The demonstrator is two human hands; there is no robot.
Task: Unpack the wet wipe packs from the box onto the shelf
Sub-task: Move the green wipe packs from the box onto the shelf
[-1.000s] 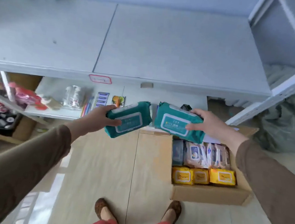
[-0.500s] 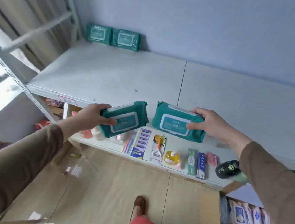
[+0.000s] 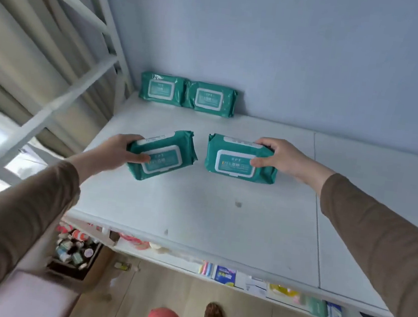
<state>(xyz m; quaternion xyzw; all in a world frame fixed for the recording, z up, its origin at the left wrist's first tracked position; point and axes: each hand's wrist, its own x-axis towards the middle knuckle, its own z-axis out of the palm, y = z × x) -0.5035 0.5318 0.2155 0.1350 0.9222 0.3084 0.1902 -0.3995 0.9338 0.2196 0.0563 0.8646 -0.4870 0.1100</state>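
Head view: hands clamped on one teal pack each, left (image 3: 115, 147), right (image 3: 280, 158) (labels blurred, box unseen).

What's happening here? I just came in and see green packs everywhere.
A person is stocking wet wipes. The left hand grips one green pack, the right hand another pack, both held over the white shelf. Two packs already stand against the back wall.

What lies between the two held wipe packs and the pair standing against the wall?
Only bare shelf top, per the head view, between the held packs and the standing pair.
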